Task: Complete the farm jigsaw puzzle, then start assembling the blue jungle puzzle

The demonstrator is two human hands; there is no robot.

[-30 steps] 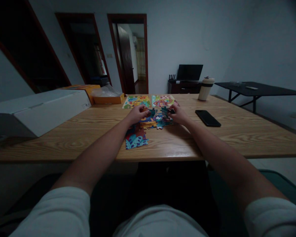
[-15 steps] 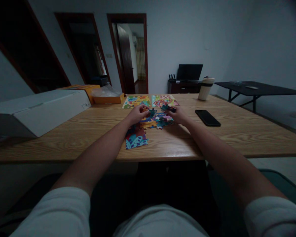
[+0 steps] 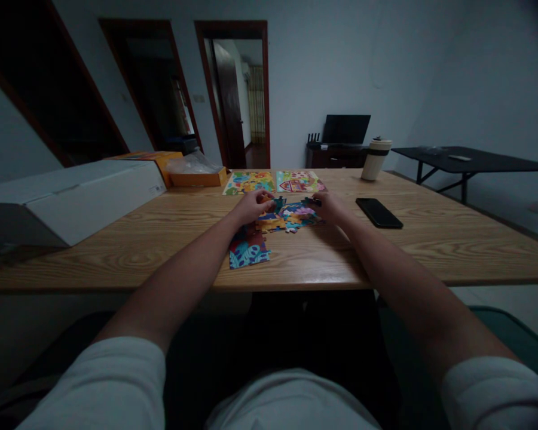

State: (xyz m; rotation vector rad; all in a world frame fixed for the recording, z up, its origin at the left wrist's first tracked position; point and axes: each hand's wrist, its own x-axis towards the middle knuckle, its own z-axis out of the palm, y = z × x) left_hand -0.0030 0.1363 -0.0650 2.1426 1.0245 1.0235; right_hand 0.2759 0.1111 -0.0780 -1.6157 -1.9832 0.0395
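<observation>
A partly joined colourful jigsaw [image 3: 269, 230] lies on the wooden table [image 3: 161, 239] in front of me. My left hand [image 3: 251, 206] rests at its far left edge, fingers pinched on a teal puzzle piece [image 3: 278, 203]. My right hand [image 3: 329, 206] sits at the far right edge and grips another dark puzzle piece [image 3: 311, 201]. The two pieces are a short way apart above the jigsaw. Two finished picture boards [image 3: 273, 181] lie just beyond the hands.
A black phone [image 3: 379, 212] lies right of my right hand. A cream tumbler [image 3: 375, 159] stands behind it. A long white box [image 3: 72, 200] and an orange box [image 3: 197, 178] occupy the left side. A dark side table [image 3: 470, 161] stands at the right.
My right hand has lifted a dark piece off the jigsaw and drawn slightly right. The left hand keeps its teal piece almost in place.
</observation>
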